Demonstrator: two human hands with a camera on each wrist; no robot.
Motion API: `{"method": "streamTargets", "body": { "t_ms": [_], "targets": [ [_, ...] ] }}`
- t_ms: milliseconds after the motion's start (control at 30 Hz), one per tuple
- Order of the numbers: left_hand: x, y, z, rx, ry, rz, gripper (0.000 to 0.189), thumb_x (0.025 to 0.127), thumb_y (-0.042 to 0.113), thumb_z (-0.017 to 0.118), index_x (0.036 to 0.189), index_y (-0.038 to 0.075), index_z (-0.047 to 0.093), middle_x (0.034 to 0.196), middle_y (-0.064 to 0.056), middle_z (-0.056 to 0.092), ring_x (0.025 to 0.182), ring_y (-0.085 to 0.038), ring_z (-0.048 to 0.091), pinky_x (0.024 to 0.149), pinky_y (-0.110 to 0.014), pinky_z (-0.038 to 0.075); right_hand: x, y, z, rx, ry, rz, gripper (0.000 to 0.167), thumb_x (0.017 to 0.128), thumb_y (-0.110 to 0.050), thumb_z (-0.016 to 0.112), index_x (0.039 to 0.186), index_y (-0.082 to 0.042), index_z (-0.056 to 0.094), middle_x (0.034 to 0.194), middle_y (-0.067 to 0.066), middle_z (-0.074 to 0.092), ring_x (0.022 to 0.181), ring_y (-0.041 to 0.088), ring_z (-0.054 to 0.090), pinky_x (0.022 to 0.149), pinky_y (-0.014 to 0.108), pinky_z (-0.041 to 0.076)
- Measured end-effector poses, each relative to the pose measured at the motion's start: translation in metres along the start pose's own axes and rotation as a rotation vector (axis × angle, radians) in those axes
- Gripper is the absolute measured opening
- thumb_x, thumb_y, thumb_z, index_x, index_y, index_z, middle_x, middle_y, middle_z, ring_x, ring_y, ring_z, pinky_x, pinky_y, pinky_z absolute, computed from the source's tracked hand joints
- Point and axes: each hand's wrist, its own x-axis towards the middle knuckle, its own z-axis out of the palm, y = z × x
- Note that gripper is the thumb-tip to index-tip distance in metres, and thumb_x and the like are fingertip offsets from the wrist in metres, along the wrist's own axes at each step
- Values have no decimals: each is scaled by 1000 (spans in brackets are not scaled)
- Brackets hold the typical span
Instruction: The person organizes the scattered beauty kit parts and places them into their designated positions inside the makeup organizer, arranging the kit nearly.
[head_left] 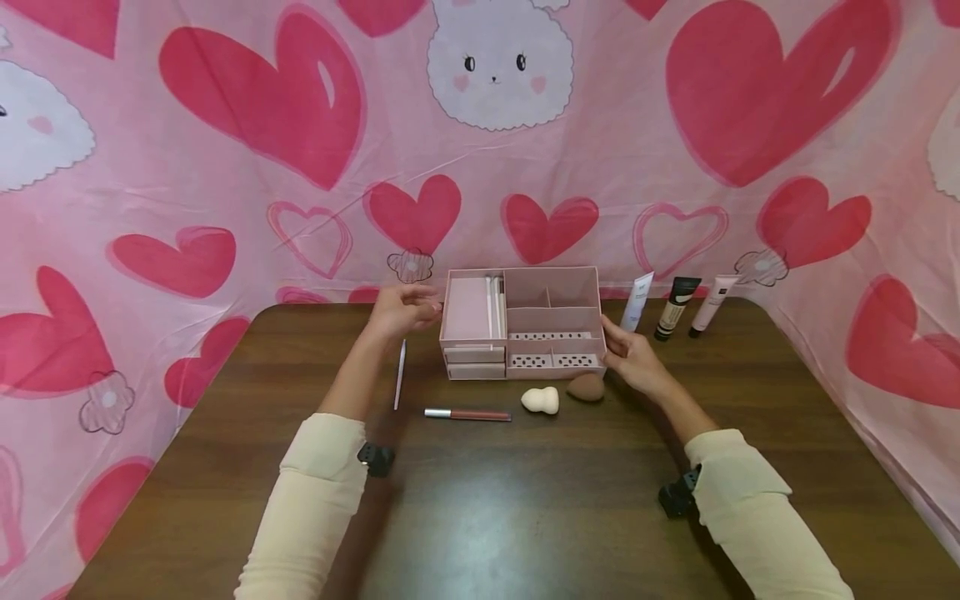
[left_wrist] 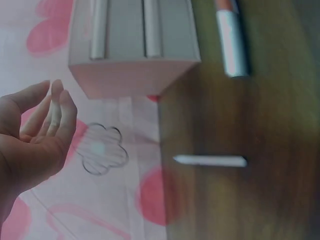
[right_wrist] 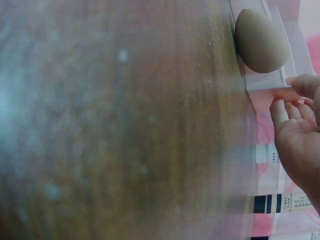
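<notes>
You steady a pink organizer (head_left: 467, 307) near the back of a wooden table (head_left: 480, 517), your right hand (head_left: 633, 360) at its right side, where thumb and fingers appear to pinch the wall near the front corner. Your left hand (head_left: 405, 311) hovers just off the opposite side, fingers loosely bent, holding nothing.

That lopsided hold is likely the chief hazard: a pull from the right alone could swing the organizer askew, and its front corner could shove the brown sponge (head_left: 586, 387), which sits right before it. The sponge's egg shape might let it roll, perhaps into the cream sponge (head_left: 541, 401) beside it.

Behind your right fingers, a white tube (head_left: 637, 302) stands on end, near a black tube (head_left: 677, 308) and a pink tube (head_left: 712, 306); a careless knuckle could topple the nearest. Below your left hand, a slim white stick (head_left: 401, 375) lies where a dropping wrist might brush it.

Tip the organizer forward and the slender brushes (head_left: 495, 308) could slide in their slot, while the small drawers (head_left: 476, 371) might creep out.
</notes>
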Motion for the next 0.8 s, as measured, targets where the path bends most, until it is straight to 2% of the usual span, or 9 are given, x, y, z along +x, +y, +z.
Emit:
{"method": "streamTargets", "body": {
  "t_ms": [100,267,367,467,633,700,800],
  "targets": [
    [-4,-12,-9,40,24,22,42,94,-5,61,134,-15,56,85,0,72,75,-1,67,89,-32,61,0,0,0,-1,-1,1,69,92,20,45,154,14,16,162,35,15,144,52,24,95,7,46],
    [-9,-29,-22,279,123,62,34,94,5,65,125,-9,66,104,-22,77,69,3,65,73,-21,60,0,1,-1,-3,-8,-1,70,92,20,45,155,14,15,162,34,14,145,52,23,96,6,44],
    [-11,-40,-28,416,178,67,33,92,11,67,120,-6,70,110,-25,75,71,-2,67,68,-16,55,0,1,-1,0,-10,0,70,92,20,45,155,14,15,162,34,14,145,52,23,96,6,44],
    [-13,-50,-33,523,206,60,34,89,14,69,119,-3,72,106,-21,77,81,-14,72,73,-19,53,0,0,-1,1,-13,-2,71,92,19,45,155,14,15,162,35,15,145,53,23,96,6,45],
    [-15,-68,-40,645,223,37,35,87,17,69,116,-3,73,104,-21,78,101,-34,71,87,-37,55,0,0,-1,0,-11,-4,70,91,20,45,155,14,15,161,36,15,144,53,24,95,6,45],
    [-15,-74,-42,684,220,13,36,87,18,69,116,-3,72,107,-22,77,105,-38,69,91,-44,54,-1,0,-1,0,-10,2,70,91,19,45,155,13,15,161,36,16,144,53,25,95,6,45],
    [-16,-81,-44,737,208,-36,37,86,21,71,115,-1,73,108,-20,77,109,-39,68,93,-46,52,-1,0,-1,-5,-14,5,70,92,19,45,155,13,15,161,36,15,144,54,24,95,6,45]
  ]
}}
